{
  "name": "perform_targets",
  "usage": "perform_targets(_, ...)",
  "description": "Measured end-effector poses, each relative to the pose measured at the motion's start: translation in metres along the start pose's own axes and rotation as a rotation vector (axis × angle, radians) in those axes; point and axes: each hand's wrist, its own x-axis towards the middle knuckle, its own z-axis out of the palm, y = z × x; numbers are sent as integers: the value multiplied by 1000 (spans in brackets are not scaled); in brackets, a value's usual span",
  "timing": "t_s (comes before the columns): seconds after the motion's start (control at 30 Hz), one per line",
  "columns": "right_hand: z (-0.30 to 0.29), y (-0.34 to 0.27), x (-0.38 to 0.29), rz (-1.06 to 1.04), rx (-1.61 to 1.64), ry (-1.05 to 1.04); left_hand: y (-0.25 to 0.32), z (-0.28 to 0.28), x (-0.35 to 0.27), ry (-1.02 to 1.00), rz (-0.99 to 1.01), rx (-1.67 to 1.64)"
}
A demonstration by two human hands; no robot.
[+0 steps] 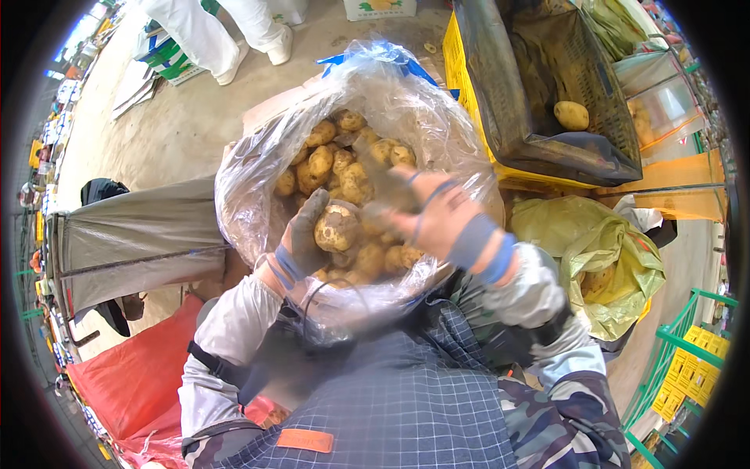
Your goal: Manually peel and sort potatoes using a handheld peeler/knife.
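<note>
Potatoes (316, 167) lie heaped in a clear plastic bag (258, 158) that lines a cardboard box (281, 108) in front of me. At the bag's near left, my left hand (303, 237), its fingers in a dark covering with blue bands, is closed around a round potato (337, 227) with a brown, rough patch. My right hand (442, 214) is over the heap's right side, blurred by motion. Its fingers are spread apart, and no potato shows in its grasp; blue bands cross its palm and wrist.
To the right, a dark lined crate (498, 88) holding one potato (571, 115) rests on a yellow crate (466, 70). A yellow-green bag (609, 258) stands nearer. Grey cloth (140, 240) and red cloth (135, 375) lie left. A person in white trousers (193, 35) stands beyond.
</note>
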Motion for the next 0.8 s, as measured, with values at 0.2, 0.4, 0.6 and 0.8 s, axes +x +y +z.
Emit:
perform_targets(0.2,75,-16,-6,12,156,-42,-6,7,-22,-112,124,-32)
perform_targets(0.4,85,-12,19,-37,558,-20,5,-3,-25,127,596,900)
perform_targets(0.6,82,-12,28,388,975,-72,12,-18,-19,119,500,1029)
perform_targets(0.8,68,8,48,188,53,224,9,-18,-11,14,655,1195)
